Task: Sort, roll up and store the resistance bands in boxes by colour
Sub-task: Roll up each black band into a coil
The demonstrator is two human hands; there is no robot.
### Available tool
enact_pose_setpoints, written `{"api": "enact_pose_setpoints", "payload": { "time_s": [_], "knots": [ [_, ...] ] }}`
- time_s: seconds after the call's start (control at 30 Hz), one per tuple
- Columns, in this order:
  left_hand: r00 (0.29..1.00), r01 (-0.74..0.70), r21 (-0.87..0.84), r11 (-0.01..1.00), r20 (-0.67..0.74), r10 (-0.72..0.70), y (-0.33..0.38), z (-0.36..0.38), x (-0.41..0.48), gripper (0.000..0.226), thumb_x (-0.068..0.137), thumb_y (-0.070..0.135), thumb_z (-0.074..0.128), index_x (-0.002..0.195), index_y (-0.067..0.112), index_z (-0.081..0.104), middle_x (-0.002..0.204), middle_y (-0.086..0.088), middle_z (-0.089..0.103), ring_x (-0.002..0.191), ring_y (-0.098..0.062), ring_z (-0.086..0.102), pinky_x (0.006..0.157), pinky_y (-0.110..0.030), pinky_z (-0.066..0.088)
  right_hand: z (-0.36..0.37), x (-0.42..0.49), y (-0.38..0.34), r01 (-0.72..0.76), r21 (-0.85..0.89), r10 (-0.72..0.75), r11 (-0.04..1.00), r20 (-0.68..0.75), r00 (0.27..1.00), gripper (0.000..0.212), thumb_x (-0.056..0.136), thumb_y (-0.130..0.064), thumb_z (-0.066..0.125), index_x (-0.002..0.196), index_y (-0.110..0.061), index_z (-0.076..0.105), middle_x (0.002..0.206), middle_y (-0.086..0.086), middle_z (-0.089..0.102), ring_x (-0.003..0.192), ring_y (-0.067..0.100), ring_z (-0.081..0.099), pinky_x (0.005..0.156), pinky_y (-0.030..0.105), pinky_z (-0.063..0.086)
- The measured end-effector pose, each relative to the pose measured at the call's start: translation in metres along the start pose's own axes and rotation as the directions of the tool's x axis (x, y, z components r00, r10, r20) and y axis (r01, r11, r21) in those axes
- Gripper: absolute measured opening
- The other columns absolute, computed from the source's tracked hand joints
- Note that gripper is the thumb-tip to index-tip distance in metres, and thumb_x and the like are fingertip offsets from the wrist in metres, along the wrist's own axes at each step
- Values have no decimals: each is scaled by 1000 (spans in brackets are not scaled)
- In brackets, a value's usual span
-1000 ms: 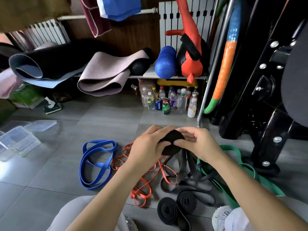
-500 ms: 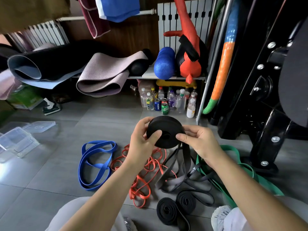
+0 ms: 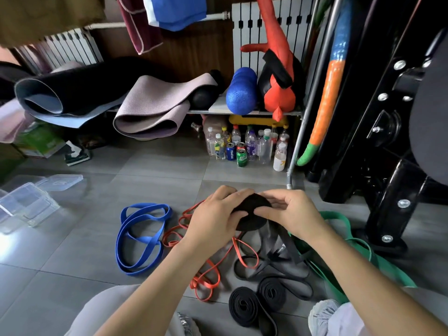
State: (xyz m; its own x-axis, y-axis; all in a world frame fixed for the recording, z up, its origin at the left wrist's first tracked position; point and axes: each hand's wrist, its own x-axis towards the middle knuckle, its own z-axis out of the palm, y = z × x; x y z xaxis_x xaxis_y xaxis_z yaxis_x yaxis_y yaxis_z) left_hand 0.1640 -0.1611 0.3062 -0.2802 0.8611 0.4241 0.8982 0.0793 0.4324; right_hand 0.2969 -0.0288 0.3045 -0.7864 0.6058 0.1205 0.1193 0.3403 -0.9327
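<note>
Gripping the black roll (image 3: 253, 224), left hand (image 3: 213, 215) and right hand (image 3: 292, 212) hover over orange band (image 3: 206, 282), green band (image 3: 385, 265).

A black band (image 3: 252, 214) is wound into a flat, tight roll and is gripped above the floor between the left hand (image 3: 213, 221) and the right hand (image 3: 291, 214). Its unrolled tail (image 3: 278, 243) hangs down and is spread in slack loops on the grey tiles. Two finished black rolls (image 3: 243, 309) lie side by side, touching, just below those loops. An orange band (image 3: 196, 284) is tangled left of the black one, and a blue band (image 3: 145, 239) is laid in long folded loops further left. A wide green band (image 3: 339, 215) is sprawled to the right. Clear plastic boxes (image 3: 26, 207) are set far left, with a loose lid (image 3: 59, 182) beside them.
</note>
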Motion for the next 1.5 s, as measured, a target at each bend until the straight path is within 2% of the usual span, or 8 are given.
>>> {"api": "enact_pose_setpoints", "payload": {
  "time_s": [0.17,0.33,0.57,0.73,0.87,1.07,1.33,1.5],
  "knots": [
    [965,164,-302,939,-147,-216,6,-5,5,46,84,9,66,118,38,55,105,17,54,97,6,50,86,-8,42,-8,0,-3,6,132,-2,991,-37,999,41,71,-5,77,90,-39,65,78,-26,69,85,-4,67,80,12,51],
    [918,274,-559,783,-89,-385,12,-7,11,50,84,5,66,104,48,48,107,21,56,105,-6,57,88,-26,51,-7,1,-2,-4,217,19,976,-68,998,33,72,-1,74,90,-27,67,76,-21,71,78,-1,68,75,13,52],
    [992,89,32,996,88,-91,5,-15,4,58,87,31,63,139,25,39,130,7,48,117,-12,48,92,-28,45,-7,0,2,-56,25,56,998,9,998,35,72,-5,78,102,-20,70,91,-4,73,85,7,69,85,26,54],
    [958,224,-118,967,206,-197,6,-20,8,33,90,20,60,123,24,60,105,12,61,101,-13,59,88,-31,50,-6,-1,2,-3,-123,12,992,77,997,37,73,-8,78,92,-38,70,89,-6,74,83,6,70,84,32,55],
    [939,323,-241,915,201,-279,3,-16,10,22,86,14,65,106,23,67,98,6,67,95,-16,62,86,-39,52,-7,0,0,-5,-128,12,992,54,998,35,72,-6,78,95,-33,72,88,-8,74,83,5,70,84,33,56],
    [947,214,-61,975,260,-191,7,-8,6,47,85,23,65,129,27,49,116,6,62,104,-15,58,89,-32,49,-6,3,3,-5,-133,14,991,61,998,31,73,-8,78,96,-28,72,82,-15,71,79,-1,68,82,25,55],
    [989,146,-234,961,54,-137,-4,-18,8,60,91,9,57,123,56,39,105,15,54,96,5,51,80,-4,39,-13,8,14,-106,-125,120,986,107,987,18,71,-17,80,83,-27,70,81,-7,72,78,9,67,81,32,53],
    [924,232,-513,827,-149,-351,-18,-44,14,63,89,1,57,112,59,49,106,21,61,101,-7,60,81,-29,52,-13,-5,46,-253,-298,307,921,150,940,11,71,-25,80,74,-18,71,68,-6,70,62,2,61,74,30,50]
  ]
}}
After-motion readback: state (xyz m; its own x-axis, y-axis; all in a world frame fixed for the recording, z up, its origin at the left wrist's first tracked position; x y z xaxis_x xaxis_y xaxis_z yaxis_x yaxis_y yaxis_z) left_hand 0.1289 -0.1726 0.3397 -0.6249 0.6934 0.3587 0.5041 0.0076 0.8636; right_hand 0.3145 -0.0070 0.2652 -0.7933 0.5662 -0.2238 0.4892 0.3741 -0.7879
